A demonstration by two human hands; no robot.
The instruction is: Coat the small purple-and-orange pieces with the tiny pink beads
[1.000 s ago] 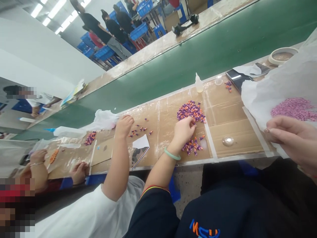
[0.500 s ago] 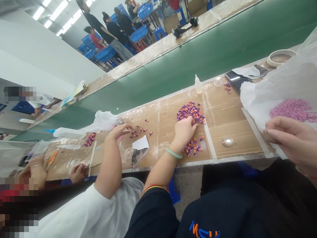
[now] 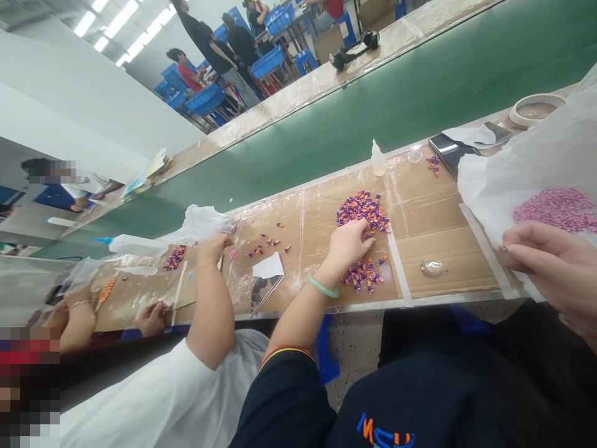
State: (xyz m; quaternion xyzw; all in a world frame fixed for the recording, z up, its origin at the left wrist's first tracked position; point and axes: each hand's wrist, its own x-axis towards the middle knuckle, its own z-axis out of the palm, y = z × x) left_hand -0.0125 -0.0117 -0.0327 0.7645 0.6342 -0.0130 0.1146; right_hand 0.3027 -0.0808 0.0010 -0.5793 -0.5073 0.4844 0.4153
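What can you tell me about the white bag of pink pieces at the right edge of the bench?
The white bag is thin, translucent, crinkled plastic, lying open and slumped on the cardboard-covered bench, cut off by the picture's right edge. A heap of small pink pieces shows through its film. The left hand rests at its near edge, fingers curled against the film. Its far side lies close by a dark flat device.

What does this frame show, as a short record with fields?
Setting: cardboard-covered bench beside a green conveyor belt
Left hand: fingertips at the pile of purple and orange pieces
Right hand: grips the white bag holding pink pellets
Co-worker's hand: at a plastic bag
Also: dropper bottle, tape roll
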